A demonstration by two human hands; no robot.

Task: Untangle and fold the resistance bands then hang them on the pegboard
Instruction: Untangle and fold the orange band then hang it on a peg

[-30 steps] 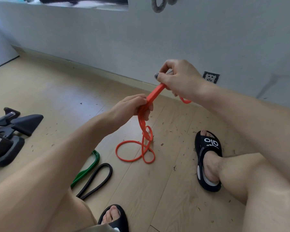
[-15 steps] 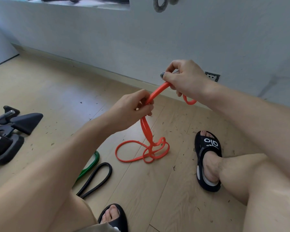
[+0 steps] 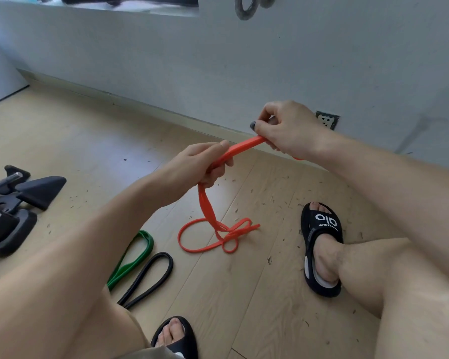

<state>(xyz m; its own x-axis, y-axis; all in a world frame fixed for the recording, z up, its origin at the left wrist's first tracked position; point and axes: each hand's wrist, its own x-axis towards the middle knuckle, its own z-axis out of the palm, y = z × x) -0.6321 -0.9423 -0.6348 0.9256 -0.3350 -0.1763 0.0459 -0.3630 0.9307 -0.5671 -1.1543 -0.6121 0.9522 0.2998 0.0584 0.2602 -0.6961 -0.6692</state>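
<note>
While black slide [image 3: 322, 244] reads "olo", left hand [image 3: 205, 164] and right hand [image 3: 288, 130] each grip orange band [image 3: 210, 211], fingers curled round it; tangled end on floor [image 3: 244, 294].

Pale plank floor [image 3: 244, 294], grey wall [image 3: 244, 60], wall socket [image 3: 327, 119]

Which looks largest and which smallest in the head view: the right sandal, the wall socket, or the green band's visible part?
1. Right sandal, the largest.
2. Green band, a thin loop, partly hidden by the left arm, so its true size is unsure.
3. Wall socket, the smallest, though it lies farther from the camera.
</note>
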